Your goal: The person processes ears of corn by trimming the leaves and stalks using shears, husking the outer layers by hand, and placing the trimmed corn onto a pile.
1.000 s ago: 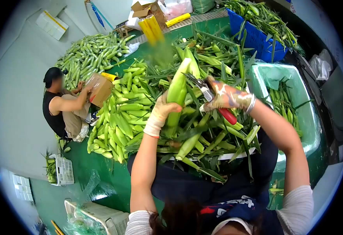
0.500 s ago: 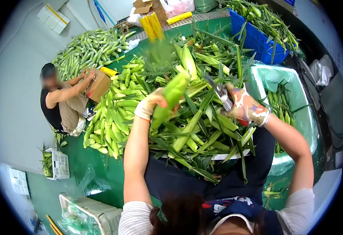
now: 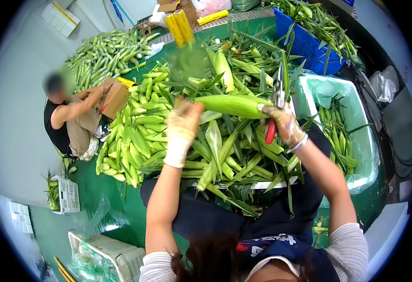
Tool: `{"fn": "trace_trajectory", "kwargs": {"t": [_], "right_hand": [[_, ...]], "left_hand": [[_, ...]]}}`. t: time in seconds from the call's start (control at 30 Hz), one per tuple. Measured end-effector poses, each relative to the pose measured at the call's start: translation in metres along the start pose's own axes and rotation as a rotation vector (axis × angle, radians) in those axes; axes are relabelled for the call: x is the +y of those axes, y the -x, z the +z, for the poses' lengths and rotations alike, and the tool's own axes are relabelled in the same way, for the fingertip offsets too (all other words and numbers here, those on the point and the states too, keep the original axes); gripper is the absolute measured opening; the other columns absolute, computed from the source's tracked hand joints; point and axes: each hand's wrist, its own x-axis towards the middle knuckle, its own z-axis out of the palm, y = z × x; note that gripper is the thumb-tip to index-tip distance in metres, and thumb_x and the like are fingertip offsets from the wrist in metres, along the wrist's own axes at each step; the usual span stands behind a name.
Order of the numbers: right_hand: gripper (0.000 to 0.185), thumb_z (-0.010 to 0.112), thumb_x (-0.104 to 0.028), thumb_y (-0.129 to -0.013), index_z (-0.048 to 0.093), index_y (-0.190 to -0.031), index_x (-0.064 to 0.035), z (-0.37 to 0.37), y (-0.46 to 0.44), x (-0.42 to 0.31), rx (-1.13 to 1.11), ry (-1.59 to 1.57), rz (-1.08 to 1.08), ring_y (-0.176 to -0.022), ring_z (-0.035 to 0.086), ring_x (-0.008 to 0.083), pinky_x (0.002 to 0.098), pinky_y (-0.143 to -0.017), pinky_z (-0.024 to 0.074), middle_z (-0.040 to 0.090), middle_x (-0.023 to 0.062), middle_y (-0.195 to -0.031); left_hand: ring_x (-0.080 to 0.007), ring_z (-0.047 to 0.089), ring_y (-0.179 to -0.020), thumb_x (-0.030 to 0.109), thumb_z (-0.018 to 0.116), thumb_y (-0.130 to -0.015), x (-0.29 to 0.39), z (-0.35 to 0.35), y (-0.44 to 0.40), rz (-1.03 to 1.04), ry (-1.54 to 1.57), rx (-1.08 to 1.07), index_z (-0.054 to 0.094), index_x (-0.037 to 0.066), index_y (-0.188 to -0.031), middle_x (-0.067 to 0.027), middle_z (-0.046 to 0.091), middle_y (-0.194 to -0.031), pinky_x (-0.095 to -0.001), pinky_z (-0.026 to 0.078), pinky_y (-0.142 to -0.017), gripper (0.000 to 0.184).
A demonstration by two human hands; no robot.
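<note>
Green floor underlies the leafy heap; above it I see the corn ear swung level, seemingly passing to the right hand, closed around shears and its end; left hand half-curled, hold unclear.

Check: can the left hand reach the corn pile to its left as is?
Likely yes: the corn pile sits just beside the left hand with nothing evident between, though that hand is at one end of an ear.
</note>
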Motion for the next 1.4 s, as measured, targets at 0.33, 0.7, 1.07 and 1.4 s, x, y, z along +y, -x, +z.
{"fn": "trace_trajectory", "kwargs": {"t": [0.33, 0.7, 1.07, 1.4], "right_hand": [[0.022, 0.063, -0.008, -0.084, 0.053, -0.102, 0.0009, 0.022, 0.062, 0.039, -0.159, -0.188, 0.069, -0.071, 0.063, 0.0182, 0.0286, -0.059, 0.0552, 0.062, 0.0095, -0.085], [0.046, 0.07, -0.025, -0.073, 0.046, -0.1, 0.0034, 0.02, 0.012, 0.011, 0.101, 1.22, -0.703, -0.079, 0.057, 0.0338, 0.0446, -0.067, 0.0472, 0.055, 0.0216, -0.088], [0.024, 0.068, -0.001, -0.075, 0.053, -0.094, -0.0026, 0.071, 0.024, 0.048, -0.284, -0.314, 0.067, -0.066, 0.062, 0.0157, 0.0291, -0.066, 0.0539, 0.062, 0.0053, -0.079], [0.034, 0.071, -0.01, -0.067, 0.054, -0.095, -0.0016, 0.068, -0.023, -0.009, -0.121, 0.497, -0.344, -0.069, 0.053, 0.0167, 0.0305, -0.065, 0.0468, 0.058, 0.0063, -0.078]], "left_hand": [[-0.018, 0.059, -0.093, 0.023, 0.064, -0.086, -0.02, 0.023, -0.012, -0.139, 0.792, -0.045, 0.06, 0.003, -0.114, -0.0063, 0.063, -0.103, -0.032, 0.047, -0.084, 0.035], [-0.0238, 0.058, -0.058, 0.024, 0.061, -0.082, -0.022, -0.022, -0.048, -0.317, 0.874, 0.267, 0.053, 0.006, -0.083, -0.0078, 0.056, -0.067, -0.036, 0.05, -0.055, 0.02], [-0.0152, 0.061, -0.088, 0.026, 0.075, -0.072, -0.01, -0.003, 0.006, -0.096, 0.52, -0.537, 0.058, -0.001, -0.111, -0.0088, 0.065, -0.097, -0.0278, 0.049, -0.08, 0.05], [-0.0126, 0.057, -0.078, 0.008, 0.074, -0.068, 0.005, 0.038, 0.026, 0.193, 0.148, -0.276, 0.054, -0.004, -0.109, -0.0077, 0.063, -0.09, -0.0252, 0.047, -0.072, 0.046]]}}
